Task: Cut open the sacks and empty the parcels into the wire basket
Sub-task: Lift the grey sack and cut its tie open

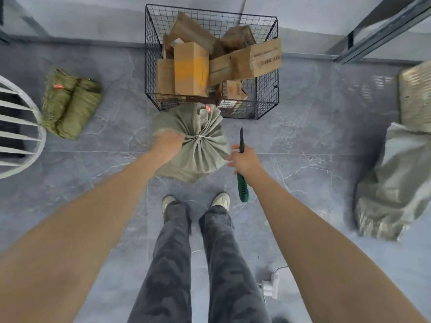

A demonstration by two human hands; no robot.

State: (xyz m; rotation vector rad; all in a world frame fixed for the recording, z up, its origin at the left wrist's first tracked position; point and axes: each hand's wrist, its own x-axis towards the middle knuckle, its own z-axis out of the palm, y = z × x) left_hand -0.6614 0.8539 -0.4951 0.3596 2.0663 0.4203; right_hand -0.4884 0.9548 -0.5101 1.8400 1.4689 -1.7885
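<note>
Sack point(200, 145): grey-green, upright on the floor point(303, 136) at ctr, against the near wall of the basket at its 12 o'clock.
Tie point(200, 137): pale cord cinching the neck, pleats fanning out all round.
Red tag point(208, 108): on the sack's top edge, 12 o'clock side.
L hand point(169, 143): at the sack's 9 o'clock, fingers dug into the bunched cloth just beside the tie, clamped on fabric.
R hand point(245, 160): at the sack's 3 o'clock, fist wrapped tight round the knife; knuckles just beside the cloth, contact can't tell.
Knife point(242, 188): green handle sticks out toward 6, dark blade points to 12, apart from the sack.
Wire basket point(265, 99): black mesh, 12 o'clock.
Parcels point(191, 68): brown cartons heaped inside, one long box poking over the rim at 2 o'clock.
Folded sacks point(70, 106): green bundle, 10 o'clock, well apart.
Empty sack point(391, 183): slumped at 3 o'clock, well apart.
Shoes point(220, 200): 6 o'clock, near the sack.
</note>
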